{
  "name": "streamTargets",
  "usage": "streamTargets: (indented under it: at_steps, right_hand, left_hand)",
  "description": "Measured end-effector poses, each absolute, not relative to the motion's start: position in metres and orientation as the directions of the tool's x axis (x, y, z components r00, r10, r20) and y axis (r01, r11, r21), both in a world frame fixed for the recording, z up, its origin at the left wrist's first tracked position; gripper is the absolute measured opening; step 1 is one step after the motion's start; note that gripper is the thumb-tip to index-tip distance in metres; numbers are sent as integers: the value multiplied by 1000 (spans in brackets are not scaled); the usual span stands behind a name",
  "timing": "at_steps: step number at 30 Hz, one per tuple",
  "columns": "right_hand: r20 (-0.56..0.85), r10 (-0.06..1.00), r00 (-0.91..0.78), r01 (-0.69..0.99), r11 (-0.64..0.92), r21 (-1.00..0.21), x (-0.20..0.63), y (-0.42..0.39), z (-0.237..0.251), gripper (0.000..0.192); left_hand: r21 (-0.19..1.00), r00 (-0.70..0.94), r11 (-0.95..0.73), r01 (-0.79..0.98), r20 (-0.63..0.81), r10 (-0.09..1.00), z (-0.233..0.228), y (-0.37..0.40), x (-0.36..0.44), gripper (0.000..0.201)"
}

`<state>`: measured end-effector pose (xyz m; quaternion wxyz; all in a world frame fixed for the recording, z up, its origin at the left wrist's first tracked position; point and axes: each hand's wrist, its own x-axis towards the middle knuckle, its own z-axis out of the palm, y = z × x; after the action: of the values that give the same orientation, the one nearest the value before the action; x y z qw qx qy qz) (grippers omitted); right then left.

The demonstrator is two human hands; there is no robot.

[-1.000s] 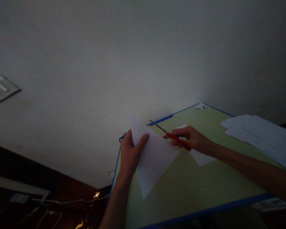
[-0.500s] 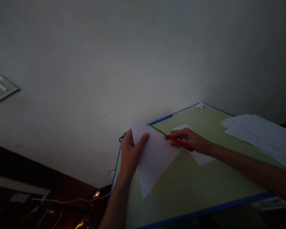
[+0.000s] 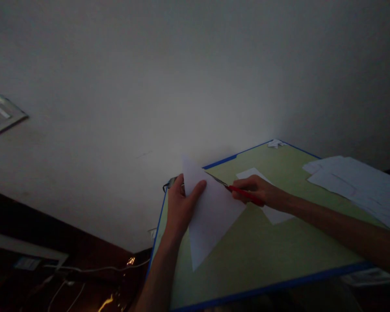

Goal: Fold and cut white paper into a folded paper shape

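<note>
Cutting in progress: left hand (image 3: 179,208) pinching folded white paper (image 3: 209,212) above green table (image 3: 263,251), right hand (image 3: 258,190) gripping red-handled scissors (image 3: 238,192) at paper's right edge, likely requiring steady blade advance along that edge.

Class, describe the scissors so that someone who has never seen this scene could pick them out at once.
Find the green table with the blue edge. Near its far left corner, the right hand holds the scissors against a white paper triangle. Their red handles stand out among white sheets.
</note>
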<state>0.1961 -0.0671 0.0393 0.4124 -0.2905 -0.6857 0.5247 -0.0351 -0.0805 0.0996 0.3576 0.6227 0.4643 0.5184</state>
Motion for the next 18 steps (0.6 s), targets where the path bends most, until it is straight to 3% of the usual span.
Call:
streamTargets:
  at_steps: [18]
  right_hand:
    - [246,833,-496,-17,274,-962,193,-69,42,45]
  left_hand:
    - [944,26,-274,184,274,961,100,-82,-32,46]
